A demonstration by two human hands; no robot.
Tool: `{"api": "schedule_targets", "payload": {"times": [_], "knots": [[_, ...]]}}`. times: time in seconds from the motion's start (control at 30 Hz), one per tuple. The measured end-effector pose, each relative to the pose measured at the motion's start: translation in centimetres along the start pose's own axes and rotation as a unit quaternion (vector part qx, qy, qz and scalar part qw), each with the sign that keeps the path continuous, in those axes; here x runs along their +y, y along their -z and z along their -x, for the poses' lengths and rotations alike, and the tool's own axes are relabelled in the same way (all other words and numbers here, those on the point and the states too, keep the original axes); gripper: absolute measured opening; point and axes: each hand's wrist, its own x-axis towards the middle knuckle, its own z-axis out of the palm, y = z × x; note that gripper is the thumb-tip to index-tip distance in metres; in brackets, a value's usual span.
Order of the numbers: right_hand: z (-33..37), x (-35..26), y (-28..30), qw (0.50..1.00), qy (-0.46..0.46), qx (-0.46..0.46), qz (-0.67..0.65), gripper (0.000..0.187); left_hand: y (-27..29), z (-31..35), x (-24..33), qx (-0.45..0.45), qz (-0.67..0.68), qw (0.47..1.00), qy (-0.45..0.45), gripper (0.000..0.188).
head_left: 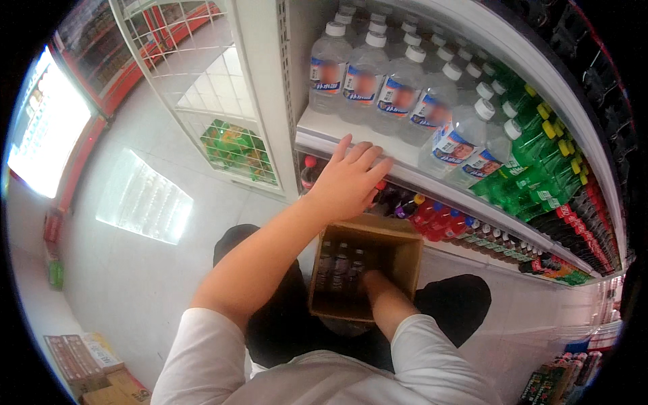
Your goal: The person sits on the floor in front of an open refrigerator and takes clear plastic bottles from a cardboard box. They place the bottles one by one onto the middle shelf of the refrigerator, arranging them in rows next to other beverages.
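My left hand [345, 183] lies on the front edge of a white shelf [316, 129], fingers spread, holding nothing. On that shelf, just past the fingers, stand rows of clear plastic bottles [401, 91] with white caps and blue labels. Between my knees is an open cardboard box [406, 260]. Several clear bottles [339, 268] stand inside it on the left. My right hand [372, 282] reaches down into the box beside these bottles. Its fingers are in shadow and hidden, so whether it grips a bottle does not show.
Green bottles [523, 179] and dark cola bottles [574, 219] continue along the shelf to the right. Red drink bottles [439, 221] fill part of the lower shelf. A white wire rack [196, 88] stands at the left. Stacked cartons [91, 364] lie on the floor at lower left.
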Motion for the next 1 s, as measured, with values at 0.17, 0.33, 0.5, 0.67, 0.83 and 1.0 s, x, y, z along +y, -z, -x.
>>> {"api": "schedule_targets", "payload": {"times": [0.17,0.33,0.5,0.67,0.83,1.0], "knots": [[-1.4,2.0,0.1,0.999,-0.036,0.013,0.026,0.057,0.5,0.1,-0.4,0.001,0.003,1.0,-0.003,0.068],[13.2,-8.6,12.7,0.98,-0.097,-0.123,0.121,0.058,1.1,0.6,-0.5,-0.002,-0.006,1.0,0.003,0.069],[19.4,-11.3,17.2,0.975,0.008,-0.17,0.145,0.073,1.3,0.6,-0.4,-0.015,-0.001,1.0,0.007,0.068],[27.7,-6.8,22.3,0.959,0.252,-0.081,-0.096,0.081,1.8,0.7,1.1,-0.003,0.025,1.0,0.008,0.064],[30.5,-4.2,22.5,0.878,0.364,0.193,-0.243,0.08,4.8,1.3,3.8,-0.145,0.243,0.959,-0.026,0.068],[33.7,-5.0,23.1,0.788,0.329,0.184,-0.487,0.078,4.8,1.2,4.6,-0.093,-0.018,0.991,-0.098,0.071]]}}
